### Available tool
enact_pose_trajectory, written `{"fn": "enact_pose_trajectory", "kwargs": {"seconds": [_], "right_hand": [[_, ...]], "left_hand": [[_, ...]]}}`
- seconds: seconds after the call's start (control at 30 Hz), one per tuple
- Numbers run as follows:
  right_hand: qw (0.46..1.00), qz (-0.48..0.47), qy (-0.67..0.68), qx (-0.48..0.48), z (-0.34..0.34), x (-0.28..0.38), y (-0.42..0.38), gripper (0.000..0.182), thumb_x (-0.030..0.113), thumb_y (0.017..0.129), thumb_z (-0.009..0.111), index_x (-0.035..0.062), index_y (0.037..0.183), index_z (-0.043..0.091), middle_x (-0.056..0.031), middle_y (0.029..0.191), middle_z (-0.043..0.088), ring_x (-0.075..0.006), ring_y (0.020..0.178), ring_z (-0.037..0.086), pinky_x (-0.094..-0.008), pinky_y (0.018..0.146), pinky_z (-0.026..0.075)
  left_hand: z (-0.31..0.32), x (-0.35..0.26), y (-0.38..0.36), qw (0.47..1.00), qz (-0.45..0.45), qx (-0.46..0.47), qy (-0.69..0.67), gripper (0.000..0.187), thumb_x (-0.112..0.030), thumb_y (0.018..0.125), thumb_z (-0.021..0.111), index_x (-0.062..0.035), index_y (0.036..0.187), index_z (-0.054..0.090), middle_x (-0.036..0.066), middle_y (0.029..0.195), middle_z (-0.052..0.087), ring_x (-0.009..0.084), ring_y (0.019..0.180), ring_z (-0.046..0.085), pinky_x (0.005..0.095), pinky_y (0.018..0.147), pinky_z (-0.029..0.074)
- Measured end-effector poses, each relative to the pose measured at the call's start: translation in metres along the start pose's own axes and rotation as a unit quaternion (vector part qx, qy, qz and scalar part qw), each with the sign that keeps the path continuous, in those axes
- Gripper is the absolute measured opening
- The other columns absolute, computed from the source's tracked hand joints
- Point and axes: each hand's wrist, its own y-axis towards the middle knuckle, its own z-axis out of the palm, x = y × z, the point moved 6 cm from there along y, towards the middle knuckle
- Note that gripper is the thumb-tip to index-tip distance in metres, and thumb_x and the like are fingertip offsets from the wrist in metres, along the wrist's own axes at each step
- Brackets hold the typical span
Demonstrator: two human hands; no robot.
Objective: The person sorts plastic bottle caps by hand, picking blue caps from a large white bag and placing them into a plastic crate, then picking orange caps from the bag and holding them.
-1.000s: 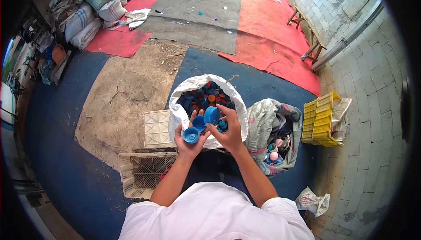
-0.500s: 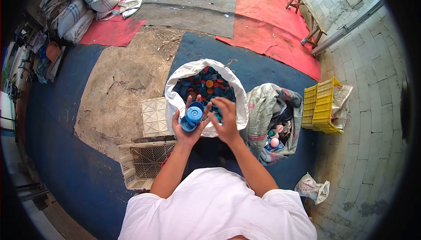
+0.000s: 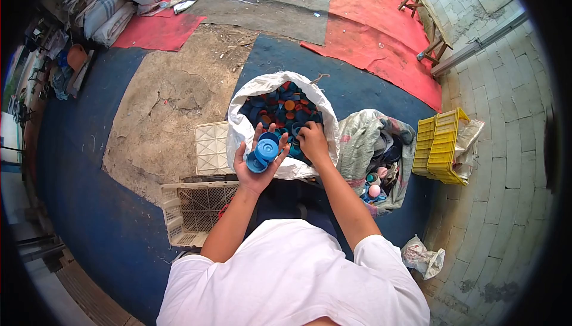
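Observation:
On the upturned palm of my left hand (image 3: 253, 174) rest several blue plastic caps (image 3: 266, 149), stacked loosely, with the fingers curled up around them. My right hand (image 3: 313, 143) is inside the near right part of a white woven sack (image 3: 236, 124). Its fingertips are closed on a dark blue cap (image 3: 297, 128) at the top of the pile. The sack holds many loose caps, mostly blue and teal, with some orange and red ones (image 3: 289, 105). My left hand is over the sack's near left rim.
Right of the white sack stands a second woven sack (image 3: 353, 147) with mixed items. Yellow crates (image 3: 442, 147) are by the block wall. A beige crate (image 3: 170, 210) lies at the near left, a pale crate (image 3: 213, 148) behind it. Full sacks (image 3: 113, 13) are piled far left.
My right hand has moved away from the left hand, down into the sack, and closed on a cap. The left hand still carries its blue caps. The view has shifted slightly.

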Motion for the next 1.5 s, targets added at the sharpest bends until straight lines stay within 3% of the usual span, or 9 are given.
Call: {"fn": "enact_pose_trajectory", "kwargs": {"seconds": [0.07,0.13,0.3,0.53,0.77,0.9,1.03,1.2,1.5], "right_hand": [[0.997,-0.013,0.047,-0.056,-0.008,0.0,-0.001,0.016,0.016,0.082,0.08,0.0031,0.088,0.071,-0.0107,0.105,0.064,-0.0286,0.098,0.062,-0.0434,0.079,0.054],[0.952,0.176,0.249,-0.019,0.006,-0.026,-0.001,0.017,0.019,0.089,0.076,0.004,0.09,0.07,-0.0088,0.101,0.063,-0.0233,0.087,0.063,-0.0376,0.071,0.054],[0.574,0.421,0.702,0.031,0.024,-0.034,-0.028,0.02,0.032,0.107,0.057,0.0123,0.103,0.055,-0.0022,0.09,0.057,-0.0136,0.066,0.055,-0.0256,0.055,0.046],[0.574,0.453,0.68,0.048,0.003,-0.025,-0.036,0.024,0.034,0.11,0.05,0.0122,0.102,0.053,-0.0004,0.085,0.054,-0.0072,0.059,0.045,-0.0227,0.045,0.031],[0.535,0.287,0.785,0.12,-0.075,0.08,-0.02,0.017,0.022,0.106,0.054,0.0083,0.113,0.062,0.0003,0.075,0.057,-0.0058,0.05,0.039,-0.0206,0.044,0.028],[0.63,0.267,0.712,0.159,-0.051,0.095,-0.031,0.033,0.035,0.11,0.047,0.0072,0.113,0.065,0.0035,0.074,0.055,-0.003,0.05,0.035,-0.021,0.045,0.027],[0.731,0.297,0.614,0.006,-0.04,0.101,-0.046,0.05,0.051,0.109,0.043,0.007,0.119,0.065,0.0044,0.088,0.056,-0.0022,0.063,0.046,-0.0189,0.05,0.032],[0.594,0.272,0.754,-0.064,-0.026,0.104,-0.058,0.044,0.044,0.105,0.052,0.0074,0.129,0.059,-0.0065,0.122,0.063,-0.0158,0.11,0.06,-0.031,0.097,0.047],[0.563,0.225,0.793,-0.055,-0.047,0.12,-0.042,0.046,0.032,0.1,0.058,0.0065,0.137,0.051,-0.0077,0.13,0.06,-0.0187,0.122,0.059,-0.035,0.104,0.047]], "left_hand": [[0.0,-0.001,-0.002,1.0,0.003,-0.003,-0.005,0.062,-0.042,0.096,0.057,-0.0169,0.152,0.046,0.014,0.156,0.043,0.045,0.147,0.035,0.0599,0.122,0.029],[0.001,-0.002,-0.001,1.0,0.009,-0.004,-0.007,0.062,-0.042,0.096,0.057,-0.0164,0.151,0.046,0.014,0.156,0.043,0.045,0.146,0.036,0.0597,0.122,0.029],[0.0,-0.002,-0.001,1.0,0.017,0.004,-0.004,0.061,-0.039,0.096,0.059,-0.0153,0.151,0.048,0.015,0.156,0.044,0.044,0.149,0.032,0.0573,0.124,0.028],[-0.003,0.005,-0.001,0.999,0.013,-0.022,-0.023,0.061,-0.039,0.095,0.059,-0.0134,0.149,0.049,0.016,0.156,0.044,0.0433,0.148,0.034,0.0562,0.124,0.028],[0.002,0.01,-0.001,0.999,0.035,-0.017,-0.039,0.059,-0.038,0.094,0.059,-0.0109,0.146,0.051,0.018,0.154,0.046,0.0447,0.147,0.036,0.0536,0.124,0.03],[0.005,0.015,0.0,0.999,0.048,-0.013,0.0,0.055,-0.04,0.097,0.057,-0.0129,0.145,0.052,0.016,0.154,0.047,0.0398,0.147,0.037,0.0521,0.123,0.031],[-0.002,0.015,-0.002,0.996,0.07,-0.03,0.035,0.053,-0.039,0.099,0.055,-0.0137,0.146,0.05,0.013,0.153,0.049,0.034,0.146,0.041,0.0494,0.119,0.036],[0.008,0.015,-0.003,0.982,0.104,-0.011,0.155,0.052,-0.034,0.1,0.05,-0.0116,0.148,0.05,0.012,0.153,0.049,0.0326,0.144,0.044,0.0479,0.115,0.042],[0.029,0.005,-0.004,0.966,0.15,-0.004,0.21,0.059,-0.031,0.097,0.049,-0.0074,0.151,0.046,0.014,0.155,0.048,0.0318,0.145,0.044,0.0454,0.119,0.04]]}}
